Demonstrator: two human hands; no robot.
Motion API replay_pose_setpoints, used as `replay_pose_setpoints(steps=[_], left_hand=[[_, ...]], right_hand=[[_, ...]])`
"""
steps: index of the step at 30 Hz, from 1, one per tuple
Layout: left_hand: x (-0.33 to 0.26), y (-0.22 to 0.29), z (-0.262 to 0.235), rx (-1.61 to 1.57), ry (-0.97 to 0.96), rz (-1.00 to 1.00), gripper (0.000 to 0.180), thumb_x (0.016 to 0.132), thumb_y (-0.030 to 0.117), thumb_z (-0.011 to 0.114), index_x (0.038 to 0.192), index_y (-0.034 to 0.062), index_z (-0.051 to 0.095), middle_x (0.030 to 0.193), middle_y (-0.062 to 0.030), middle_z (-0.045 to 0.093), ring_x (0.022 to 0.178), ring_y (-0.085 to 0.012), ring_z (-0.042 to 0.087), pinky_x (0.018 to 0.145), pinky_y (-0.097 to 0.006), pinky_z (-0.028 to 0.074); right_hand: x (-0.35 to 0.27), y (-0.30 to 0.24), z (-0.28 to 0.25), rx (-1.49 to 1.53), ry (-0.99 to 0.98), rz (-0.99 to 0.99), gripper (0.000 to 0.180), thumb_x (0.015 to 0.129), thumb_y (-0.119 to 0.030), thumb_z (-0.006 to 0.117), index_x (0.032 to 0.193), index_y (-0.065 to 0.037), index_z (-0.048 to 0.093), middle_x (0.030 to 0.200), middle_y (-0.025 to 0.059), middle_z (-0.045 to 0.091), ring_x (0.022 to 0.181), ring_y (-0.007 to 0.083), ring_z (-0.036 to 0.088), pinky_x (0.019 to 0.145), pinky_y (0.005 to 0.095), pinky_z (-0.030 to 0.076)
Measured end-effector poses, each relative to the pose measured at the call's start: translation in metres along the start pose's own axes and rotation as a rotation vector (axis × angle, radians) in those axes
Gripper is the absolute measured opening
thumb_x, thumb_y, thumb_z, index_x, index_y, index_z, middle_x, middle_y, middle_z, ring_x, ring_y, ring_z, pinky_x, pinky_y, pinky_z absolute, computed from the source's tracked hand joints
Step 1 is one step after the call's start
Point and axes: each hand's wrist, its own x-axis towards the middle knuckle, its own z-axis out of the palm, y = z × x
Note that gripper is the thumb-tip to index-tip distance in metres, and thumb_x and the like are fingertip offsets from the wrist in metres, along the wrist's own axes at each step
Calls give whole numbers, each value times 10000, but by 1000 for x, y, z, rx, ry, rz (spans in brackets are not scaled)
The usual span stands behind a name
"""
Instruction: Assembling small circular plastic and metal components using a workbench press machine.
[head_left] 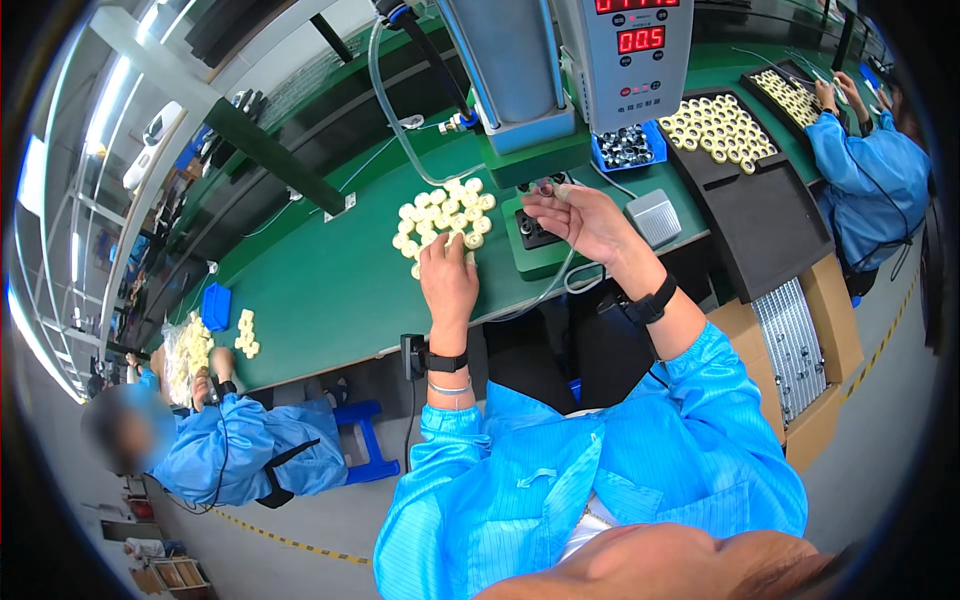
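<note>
Filling blue bin (659, 144), seemingly metal parts (625, 147)

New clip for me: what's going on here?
A person is working at a green bench. The left hand is at the near edge of a cluster of cream round parts. The right hand is by the black fixture under a press, fingers drawn together; whether they hold something small is unclear. To the right, a black tray carries more cream parts, with dark centres. Co-workers in blue sit on either side.
</note>
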Motion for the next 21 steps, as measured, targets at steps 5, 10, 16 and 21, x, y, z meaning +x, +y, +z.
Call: replay_pose_setpoints(steps=[5, 10, 16, 21], left_hand=[[-14, -10, 7, 36, 31, 57, 372, 754, 37, 696, 1125, 27, 664, 1252, -177, 569, 1168, -381, 503, 980, -451, 455], [-22, -13, 14, 33, 76, 56, 308, 764, 37, 684, 1071, 18, 688, 1276, -165, 561, 1181, -380, 492, 987, -452, 449], [-24, -12, 13, 23, 88, 36, 298, 758, 34, 684, 1055, 18, 694, 1271, -149, 567, 1176, -375, 495, 984, -446, 451], [-25, -11, 13, 9, 97, 20, 297, 751, 27, 684, 1047, 22, 696, 1266, -146, 570, 1171, -374, 498, 978, -442, 456]], right_hand=[[5, 5, 7, 55, -46, -13, 294, 995, -126, 429, 1173, 71, 556, 1198, 263, 625, 1096, 334, 651, 882, 357, 581], [-1, 6, 14, 56, -36, -52, 310, 998, -121, 404, 1181, 78, 555, 1195, 257, 629, 1123, 345, 637, 905, 371, 574], [-6, 5, 25, 62, -28, -68, 304, 991, -109, 385, 1162, 83, 548, 1214, 258, 617, 1159, 360, 612, 966, 419, 538], [-6, 5, 28, 3, 0, -77, 309, 996, -130, 373, 1158, 74, 539, 1217, 260, 613, 1158, 357, 613, 961, 424, 538]])
